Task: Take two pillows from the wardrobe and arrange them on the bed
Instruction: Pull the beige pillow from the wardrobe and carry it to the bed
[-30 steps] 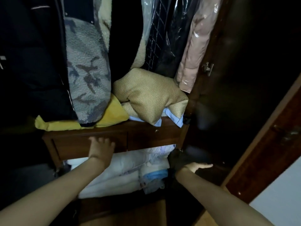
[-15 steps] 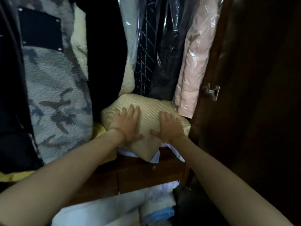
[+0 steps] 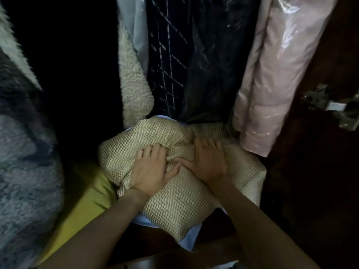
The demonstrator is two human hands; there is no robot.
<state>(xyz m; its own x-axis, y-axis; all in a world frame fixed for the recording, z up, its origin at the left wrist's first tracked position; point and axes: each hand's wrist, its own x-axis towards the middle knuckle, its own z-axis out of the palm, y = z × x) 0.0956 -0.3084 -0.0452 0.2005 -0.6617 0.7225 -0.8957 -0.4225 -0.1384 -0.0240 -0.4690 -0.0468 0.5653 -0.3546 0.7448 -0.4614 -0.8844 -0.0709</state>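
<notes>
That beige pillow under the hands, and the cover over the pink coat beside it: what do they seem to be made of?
The beige pillow looks like soft woven cloth with a matte waffle texture: a grid of small raised squares, bunching where the left hand and right hand press. The cover on the pink coat seems thin clear plastic film, judging by its glossy wrinkled highlights.

Hands (image 3: pixel 180 166) on pillow (image 3: pixel 174 199), below hanging clothes (image 3: pixel 272 74)
</notes>
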